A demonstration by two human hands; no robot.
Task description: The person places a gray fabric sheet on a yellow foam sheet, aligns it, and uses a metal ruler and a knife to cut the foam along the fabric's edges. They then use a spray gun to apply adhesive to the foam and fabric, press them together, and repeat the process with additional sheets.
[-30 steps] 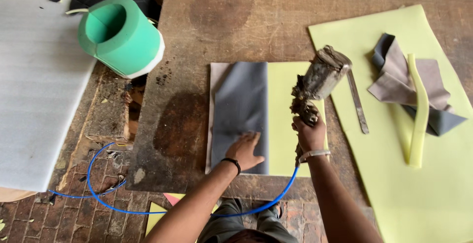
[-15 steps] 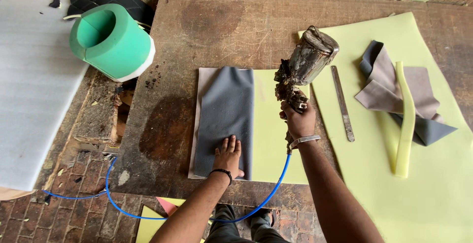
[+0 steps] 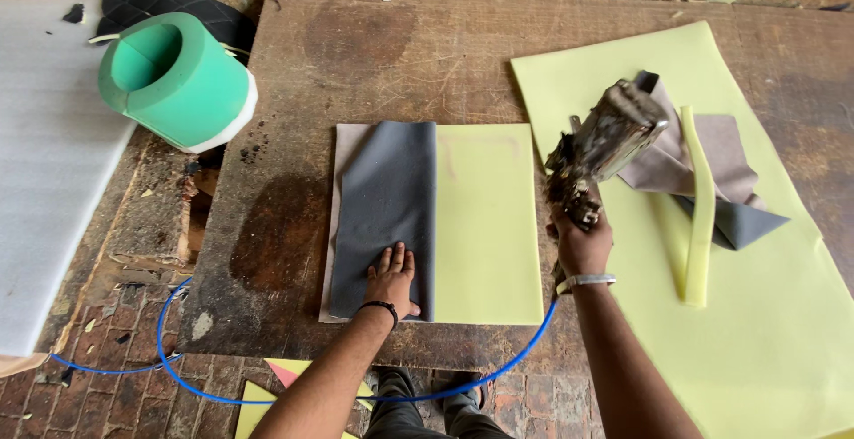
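Grey fabric (image 3: pixel 384 212) under flat, open left hand (image 3: pixel 391 279); right hand (image 3: pixel 580 245) clamped on spray gun (image 3: pixel 605 141).

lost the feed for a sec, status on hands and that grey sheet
Left hand flat on the grey sheet, which is folded over the yellow foam pad. Right hand grips the air tool, raised off the pad. Nothing between tool and pad.

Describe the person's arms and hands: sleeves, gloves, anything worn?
Both forearms are bare, with no sleeves in view and no gloves. The left hand has a thin black band at the wrist. The right hand has a slim silver-coloured bangle at the wrist. No rings are visible on the fingers.
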